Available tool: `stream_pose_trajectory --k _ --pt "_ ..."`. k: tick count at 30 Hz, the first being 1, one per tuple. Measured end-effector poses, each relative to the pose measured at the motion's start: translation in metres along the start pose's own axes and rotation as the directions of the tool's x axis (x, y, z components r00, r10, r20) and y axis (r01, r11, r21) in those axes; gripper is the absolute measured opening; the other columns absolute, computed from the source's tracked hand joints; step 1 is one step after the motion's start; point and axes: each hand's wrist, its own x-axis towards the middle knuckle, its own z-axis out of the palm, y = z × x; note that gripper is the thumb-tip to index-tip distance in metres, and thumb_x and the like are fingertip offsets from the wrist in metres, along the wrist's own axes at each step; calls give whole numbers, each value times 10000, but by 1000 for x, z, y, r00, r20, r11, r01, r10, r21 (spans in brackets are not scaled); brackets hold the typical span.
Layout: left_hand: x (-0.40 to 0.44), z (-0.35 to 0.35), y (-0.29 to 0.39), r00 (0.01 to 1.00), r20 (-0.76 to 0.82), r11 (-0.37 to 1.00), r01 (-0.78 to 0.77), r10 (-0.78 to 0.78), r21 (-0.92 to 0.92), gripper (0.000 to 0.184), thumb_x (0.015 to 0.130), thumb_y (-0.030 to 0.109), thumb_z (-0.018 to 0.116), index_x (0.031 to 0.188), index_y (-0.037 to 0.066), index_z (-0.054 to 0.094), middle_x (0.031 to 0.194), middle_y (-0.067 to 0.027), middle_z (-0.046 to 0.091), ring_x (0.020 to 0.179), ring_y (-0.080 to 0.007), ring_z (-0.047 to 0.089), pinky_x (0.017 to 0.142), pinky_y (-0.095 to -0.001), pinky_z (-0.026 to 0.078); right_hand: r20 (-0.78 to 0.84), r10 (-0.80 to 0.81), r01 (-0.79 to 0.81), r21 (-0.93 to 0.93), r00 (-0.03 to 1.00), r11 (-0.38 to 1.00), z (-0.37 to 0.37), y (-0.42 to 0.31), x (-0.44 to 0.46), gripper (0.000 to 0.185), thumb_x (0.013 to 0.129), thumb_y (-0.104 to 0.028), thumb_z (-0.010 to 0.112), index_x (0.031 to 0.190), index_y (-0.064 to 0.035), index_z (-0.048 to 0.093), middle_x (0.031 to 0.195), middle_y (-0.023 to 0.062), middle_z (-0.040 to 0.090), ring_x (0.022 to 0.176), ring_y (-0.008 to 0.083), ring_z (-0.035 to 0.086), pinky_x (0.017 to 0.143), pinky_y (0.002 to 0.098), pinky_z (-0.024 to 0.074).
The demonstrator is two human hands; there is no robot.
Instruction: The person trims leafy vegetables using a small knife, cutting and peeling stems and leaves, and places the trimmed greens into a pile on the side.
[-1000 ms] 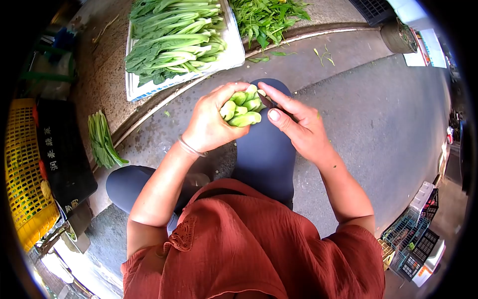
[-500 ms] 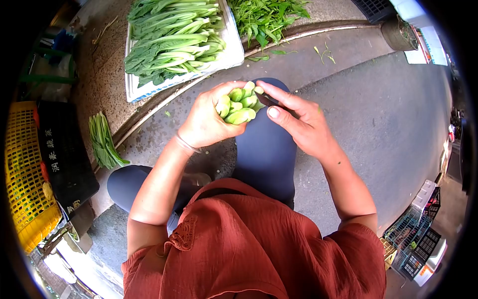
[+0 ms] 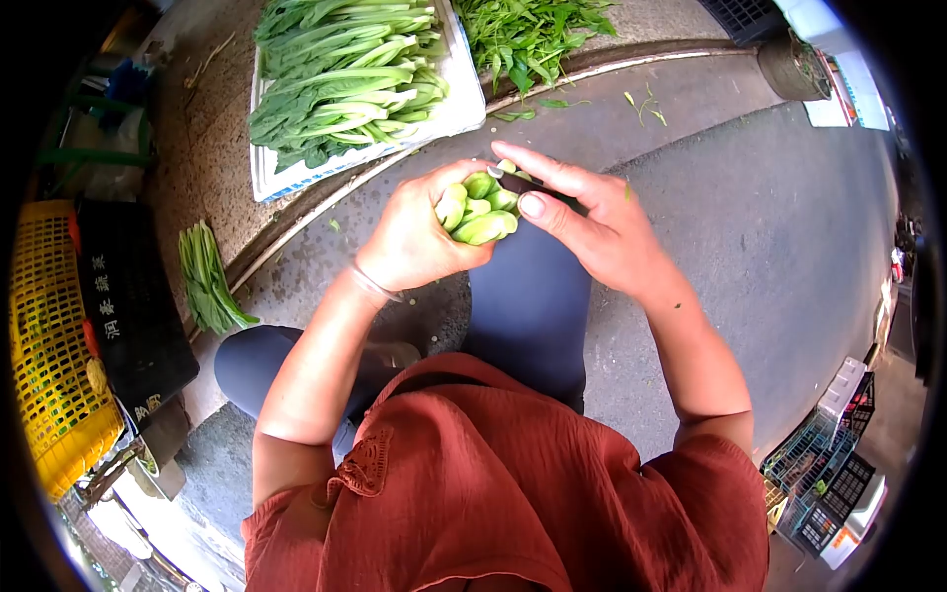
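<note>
A bunch of leafy greens (image 3: 477,212) is gripped in my left hand (image 3: 419,225), its pale cut stem ends turned up toward me. My right hand (image 3: 592,219) is closed on a small dark knife (image 3: 533,185), whose blade lies across the stem ends on the bunch's right side. A pale slice of stem seems to sit at the blade, by my right fingertips. The leaves of the bunch are hidden below my hands, over my knee.
Ahead, a white foam tray (image 3: 462,104) holds rows of leafy greens (image 3: 340,84). Loose green leaves (image 3: 528,39) lie beside it. At left are a small bunch of greens (image 3: 207,276), a black crate (image 3: 133,306) and a yellow basket (image 3: 54,345). Crates (image 3: 829,474) stand at lower right.
The knife has moved left across the stem ends, and its blade now lies flatter. My left hand and the bunch have shifted slightly right.
</note>
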Motion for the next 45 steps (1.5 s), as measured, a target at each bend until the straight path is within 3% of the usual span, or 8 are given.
stream_pose_trajectory --k 8,11,21,24,27,37,40,45 --pt "-4 3 -5 993 -98 994 -74 66 -79 531 588 75 716 1087 41 536 924 -52 625 813 -105 576 772 -253 469 -63 421 -396 240 905 886 -7 2 -22 427 866 -235 551 1259 -95 461 1071 92 615 907 105 561 796 252 435" --pt "-1 1 -6 995 -99 999 -22 19 -29 516 599 84 716 1082 43 540 927 -48 625 816 -97 574 772 -248 467 -77 159 -151 93 984 984 8 1 -30 417 866 -250 548 1248 -101 472 1061 138 609 944 168 583 836 274 422" --pt "-1 2 -3 998 -65 1000 -21 21 -4 537 599 50 739 1083 22 506 904 -12 596 824 -78 548 773 -244 456 -122 137 -133 40 983 990 11 11 -31 362 862 -224 548 1201 -99 525 1019 118 631 861 177 601 764 281 444" --pt "-1 4 -4 996 -79 997 -45 40 -62 525 596 48 740 1071 19 518 906 -12 596 823 -76 546 773 -239 455 -159 372 -314 303 914 900 7 11 -29 354 875 -198 532 1209 -79 517 1048 85 627 897 146 585 794 271 438" --pt "-2 6 -1 994 -79 997 -74 74 -4 493 605 50 730 1058 23 535 906 -15 597 809 -74 545 750 -234 460 -168 36 -20 101 985 995 12 -8 -31 376 876 -174 531 1236 -73 488 1143 83 580 984 129 553 856 248 413" --pt "-3 9 -1 986 -137 994 -91 98 53 475 589 86 707 1039 73 553 857 -47 631 750 -112 594 710 -259 484 -94 2 -1 13 996 1000 12 4 -27 379 868 -130 531 1236 -55 481 1105 103 598 971 161 574 855 254 414" --pt "-3 12 -5 982 -174 995 -88 79 -46 478 587 94 704 1040 69 553 863 -59 633 753 -122 601 710 -266 486 -331 67 -42 81 941 996 13 4 -26 403 861 -129 540 1249 -48 465 1056 130 611 919 172 590 819 257 427" --pt "-2 6 5 998 -64 1000 14 -15 -5 542 586 10 699 1097 20 518 944 -22 606 827 -71 549 756 -232 460 -223 -134 120 -75 965 990 31 -12 -37 456 835 -186 578 1254 -54 458 973 173 612 819 253 620 735 286 458"
